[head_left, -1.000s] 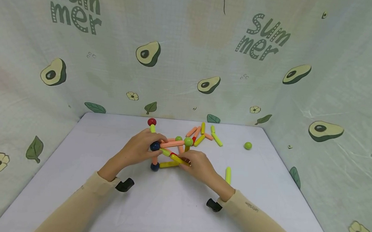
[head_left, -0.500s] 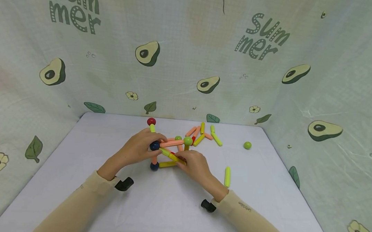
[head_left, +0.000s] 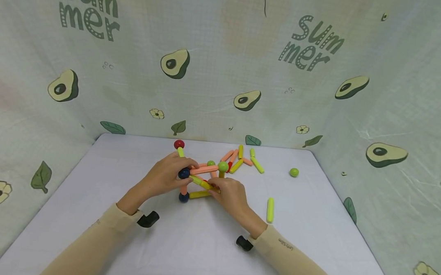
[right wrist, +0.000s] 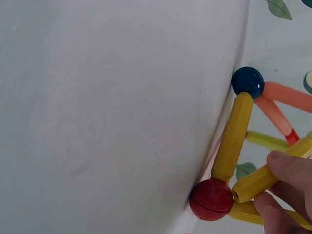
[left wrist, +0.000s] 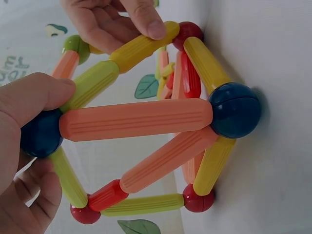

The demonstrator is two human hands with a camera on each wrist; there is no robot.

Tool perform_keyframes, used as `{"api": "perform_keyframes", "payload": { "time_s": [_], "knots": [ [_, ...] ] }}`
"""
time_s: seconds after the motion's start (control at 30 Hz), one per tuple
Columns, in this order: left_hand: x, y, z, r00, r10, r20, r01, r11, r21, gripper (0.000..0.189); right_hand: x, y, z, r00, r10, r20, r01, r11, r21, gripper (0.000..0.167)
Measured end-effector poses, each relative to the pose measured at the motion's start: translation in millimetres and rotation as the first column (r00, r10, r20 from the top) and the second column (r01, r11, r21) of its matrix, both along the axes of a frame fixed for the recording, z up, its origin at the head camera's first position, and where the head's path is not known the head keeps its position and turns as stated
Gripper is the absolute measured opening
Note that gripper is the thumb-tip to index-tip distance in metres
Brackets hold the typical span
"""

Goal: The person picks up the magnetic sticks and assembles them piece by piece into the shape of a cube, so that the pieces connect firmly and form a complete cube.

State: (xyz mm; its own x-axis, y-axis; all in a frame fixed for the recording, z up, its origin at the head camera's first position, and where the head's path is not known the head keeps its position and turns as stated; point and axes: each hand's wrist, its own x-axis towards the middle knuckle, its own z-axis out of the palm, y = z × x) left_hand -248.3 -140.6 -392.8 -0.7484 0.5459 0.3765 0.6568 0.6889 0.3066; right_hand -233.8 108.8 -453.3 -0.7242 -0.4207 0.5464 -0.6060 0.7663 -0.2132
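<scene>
Currently one frame (head_left: 204, 169) of rods and balls stands on the tabletop (head_left: 190, 247), nearer its far edge than its near one. The left hand (head_left: 170, 171) grips one of its two navy balls (head_left: 183, 173) between thumb and fingers. The right hand (head_left: 230, 195) pinches one yellow rod (right wrist: 256, 183), its end just beside one of three red balls (right wrist: 210, 200); contact cannot be told. The frame also has two green balls (head_left: 223, 166). Two lime rods (head_left: 257, 165) lie by the far edge, one loose ball (head_left: 294, 172) towards the far right corner.
</scene>
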Motion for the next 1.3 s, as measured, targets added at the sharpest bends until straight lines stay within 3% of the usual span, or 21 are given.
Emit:
{"api": "perform_keyframes", "payload": {
  "time_s": [0.27,0.6,0.73,0.9,0.97,1.13,1.2,1.3],
  "knots": [
    [-1.7,-0.2,-2.9,1.0,0.015,-0.009,-0.015,1.0,-0.002,0.04,-3.5,-6.1,-4.0,0.999,-0.022,-0.042,0.021,1.0,-0.008,0.026],
    [-2.4,4.9,-7.3,0.998,0.057,-0.026,-0.057,0.998,-0.009,0.043,-7.8,-9.4,-5.9,0.996,-0.08,-0.036,0.08,0.997,0.009,0.025],
    [-1.8,5.8,-8.4,0.997,0.07,-0.041,-0.07,0.998,-0.007,0.044,-7.9,-9.2,-3.7,0.997,-0.072,0.001,0.072,0.997,0.003,0.022],
    [-1.6,6.8,-9.9,0.995,0.077,-0.062,-0.078,0.997,-0.016,0.046,-4.6,3.8,4.2,0.993,0.023,0.119,-0.011,0.994,-0.105,0.018],
    [-1.7,7.3,-10.0,0.996,0.074,-0.059,-0.075,0.997,-0.02,0.047,-4.3,13.9,6.9,0.983,0.05,0.179,-0.017,0.983,-0.181,0.015],
    [-1.3,3.9,-7.7,0.996,0.071,-0.055,-0.072,0.997,-0.014,0.046,-10.4,37.6,7.5,0.943,0.047,0.329,0.069,0.941,-0.33,0.013],
    [-1.3,0.4,-7.2,0.995,0.071,-0.064,-0.071,0.997,-0.007,0.046,-14.2,42.8,6.3,0.913,0.077,0.402,0.068,0.94,-0.336,0.022],
    [-2.2,-4.2,-8.1,0.995,0.057,-0.08,-0.057,0.998,0.001,0.046,-20.1,45.7,3.3,0.849,0.157,0.505,0.004,0.953,-0.304,0.038]
  ]
}}
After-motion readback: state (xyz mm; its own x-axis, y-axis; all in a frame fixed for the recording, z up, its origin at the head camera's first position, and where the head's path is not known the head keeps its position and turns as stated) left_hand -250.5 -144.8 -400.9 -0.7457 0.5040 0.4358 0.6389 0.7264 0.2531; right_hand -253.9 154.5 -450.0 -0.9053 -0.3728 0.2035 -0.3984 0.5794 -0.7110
